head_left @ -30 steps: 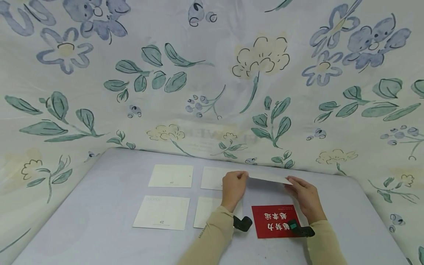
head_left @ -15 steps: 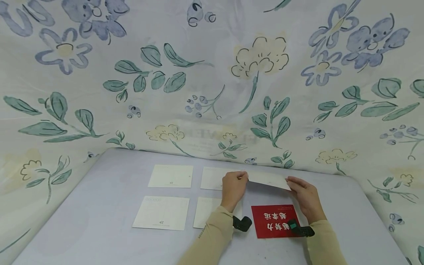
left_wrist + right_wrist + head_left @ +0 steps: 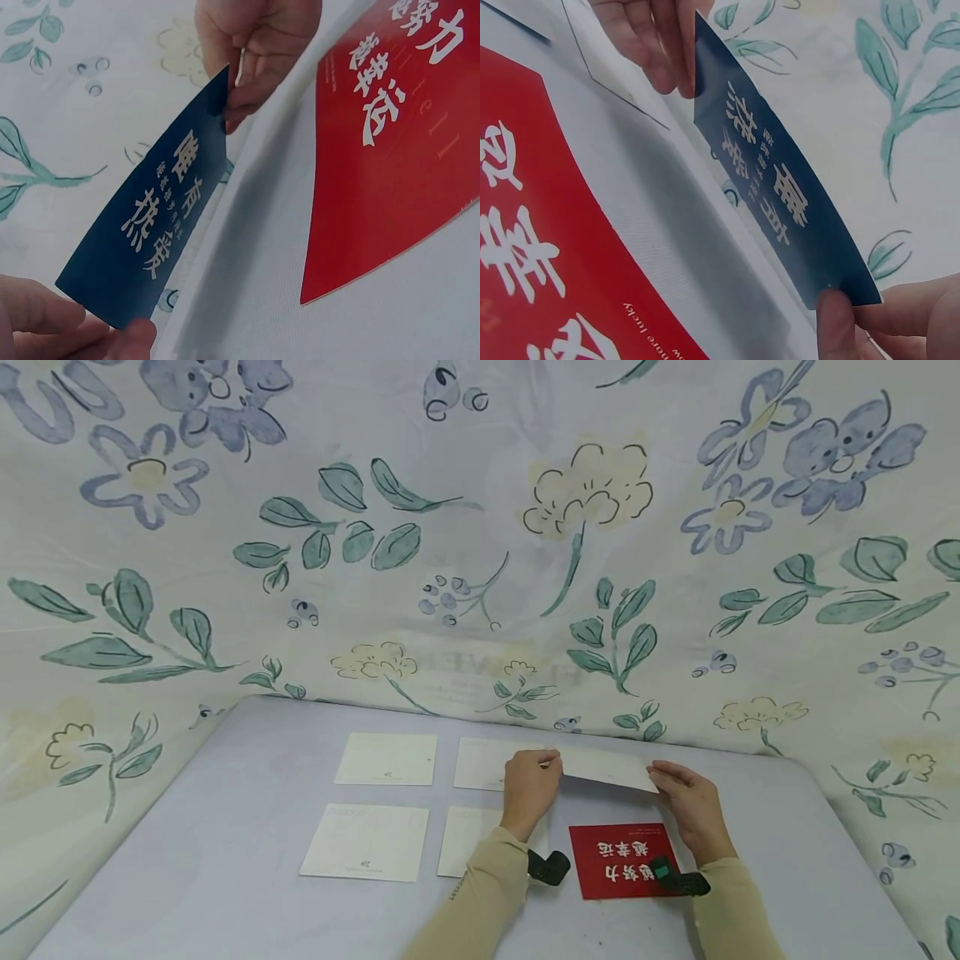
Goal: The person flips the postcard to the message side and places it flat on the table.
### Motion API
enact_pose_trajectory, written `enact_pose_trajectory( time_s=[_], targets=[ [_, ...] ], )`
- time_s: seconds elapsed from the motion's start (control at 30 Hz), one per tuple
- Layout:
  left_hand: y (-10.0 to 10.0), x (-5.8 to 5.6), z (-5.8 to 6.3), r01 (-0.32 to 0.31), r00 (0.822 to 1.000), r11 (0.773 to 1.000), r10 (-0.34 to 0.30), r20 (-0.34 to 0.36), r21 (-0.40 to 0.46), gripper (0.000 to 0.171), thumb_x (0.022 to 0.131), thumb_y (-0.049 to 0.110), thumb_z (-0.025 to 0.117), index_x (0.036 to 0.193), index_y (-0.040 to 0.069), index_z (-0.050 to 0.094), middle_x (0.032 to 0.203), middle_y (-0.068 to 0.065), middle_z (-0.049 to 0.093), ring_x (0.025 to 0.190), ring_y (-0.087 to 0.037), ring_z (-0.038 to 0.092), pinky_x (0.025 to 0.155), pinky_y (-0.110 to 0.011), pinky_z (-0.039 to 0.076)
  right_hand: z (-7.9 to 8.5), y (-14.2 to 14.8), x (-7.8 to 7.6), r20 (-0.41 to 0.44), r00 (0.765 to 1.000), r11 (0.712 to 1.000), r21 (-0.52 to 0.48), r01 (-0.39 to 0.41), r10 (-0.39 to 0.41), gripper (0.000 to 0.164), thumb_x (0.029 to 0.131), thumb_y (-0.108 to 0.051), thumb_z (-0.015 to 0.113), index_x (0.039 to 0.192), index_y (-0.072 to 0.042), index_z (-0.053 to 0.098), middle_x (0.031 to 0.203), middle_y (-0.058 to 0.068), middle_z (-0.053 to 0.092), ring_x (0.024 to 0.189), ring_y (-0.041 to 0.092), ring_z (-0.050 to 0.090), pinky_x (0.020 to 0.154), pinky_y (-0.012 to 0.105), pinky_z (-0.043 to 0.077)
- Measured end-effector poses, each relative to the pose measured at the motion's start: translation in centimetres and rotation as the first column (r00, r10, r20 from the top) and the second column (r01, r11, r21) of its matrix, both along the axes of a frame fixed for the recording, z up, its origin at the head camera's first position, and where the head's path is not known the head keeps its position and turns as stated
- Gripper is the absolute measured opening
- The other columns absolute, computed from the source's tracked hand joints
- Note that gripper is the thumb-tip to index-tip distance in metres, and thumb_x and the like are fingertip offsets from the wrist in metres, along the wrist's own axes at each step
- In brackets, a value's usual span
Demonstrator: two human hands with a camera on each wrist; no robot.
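Observation:
A postcard [image 3: 609, 769] is held up off the table between my two hands, its pale side facing up in the head view. Its dark blue underside with white characters shows in both wrist views. My left hand [image 3: 531, 789] pinches the card's left end, and my right hand [image 3: 692, 806] pinches the right end between thumb and fingers. Just below the raised card, a red postcard [image 3: 618, 860] with white characters lies on the table, partly covered by the right wrist's camera.
Several pale postcards lie in two rows to the left, among them a front-left card [image 3: 367, 843] and a back-left card [image 3: 386, 760]. My left arm partly covers the nearer ones. A flowered cloth [image 3: 480, 560] hangs behind the white table [image 3: 225, 827].
The held card has tilted, its near edge dropping so more of its pale upper side shows. Both hands stay nearly in place, and the cards on the table have not moved.

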State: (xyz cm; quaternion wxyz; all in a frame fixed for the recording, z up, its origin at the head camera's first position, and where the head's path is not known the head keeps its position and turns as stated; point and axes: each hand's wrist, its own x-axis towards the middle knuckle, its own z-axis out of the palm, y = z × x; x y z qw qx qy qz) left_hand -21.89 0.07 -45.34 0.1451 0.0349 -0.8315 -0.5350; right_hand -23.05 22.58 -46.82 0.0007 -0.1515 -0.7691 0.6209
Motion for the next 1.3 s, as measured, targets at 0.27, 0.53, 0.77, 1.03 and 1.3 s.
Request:
enact_pose_trajectory(
  time_s=[0.27,0.53,0.77,1.03,1.3],
  targets=[
    [0.14,0.03,-0.15,-0.008,1.000,1.000,0.007,-0.024,-0.028,0.017,0.083,0.009,0.062,0.095,0.005,0.074,0.088,-0.006,0.071,0.072,-0.010,0.065,0.057,-0.022,0.049,0.00,-0.18,0.03,0.009,1.000,0.999,0.031,0.011,-0.011,0.041,0.091,-0.019,0.058,0.128,-0.002,0.051,0.127,0.016,0.053,0.102,0.009,0.055,0.082,0.016,0.048],
    [0.15,0.10,-0.16,-0.003,0.998,1.000,0.002,-0.057,-0.030,0.017,0.082,0.004,0.063,0.095,0.005,0.074,0.083,-0.004,0.071,0.065,-0.005,0.059,0.054,-0.019,0.046,0.05,-0.19,0.11,0.004,1.000,0.999,0.048,0.004,-0.004,0.041,0.091,-0.017,0.058,0.128,-0.002,0.051,0.125,0.015,0.055,0.093,0.002,0.057,0.077,0.012,0.047],
    [0.24,0.14,-0.33,-0.004,0.995,0.999,0.000,-0.102,-0.042,0.018,0.079,-0.002,0.063,0.092,0.004,0.075,0.090,-0.007,0.071,0.071,-0.007,0.059,0.056,-0.019,0.045,0.01,-0.23,0.22,0.009,1.000,0.997,0.081,-0.004,0.003,0.042,0.090,-0.019,0.059,0.128,-0.004,0.051,0.126,0.015,0.055,0.102,0.010,0.056,0.079,0.014,0.047],
    [0.26,0.27,-0.37,0.007,0.997,0.997,-0.013,-0.082,-0.077,0.017,0.078,-0.002,0.064,0.090,0.003,0.075,0.087,-0.006,0.071,0.074,-0.010,0.061,0.057,-0.020,0.046,-0.02,-0.43,0.27,0.018,1.000,0.996,0.090,-0.005,0.003,0.043,0.089,-0.020,0.061,0.129,-0.004,0.051,0.127,0.015,0.054,0.109,0.019,0.054,0.086,0.023,0.048],
    [0.18,0.43,-0.44,0.026,0.998,0.994,-0.032,-0.059,-0.109,0.020,0.076,-0.004,0.064,0.093,0.002,0.074,0.080,-0.005,0.070,0.064,-0.009,0.053,0.053,-0.020,0.042,-0.08,-0.63,0.46,0.025,1.000,0.995,0.101,-0.012,0.009,0.041,0.089,-0.017,0.060,0.128,-0.005,0.052,0.126,0.014,0.056,0.109,0.019,0.056,0.081,0.020,0.049]
  ],
)
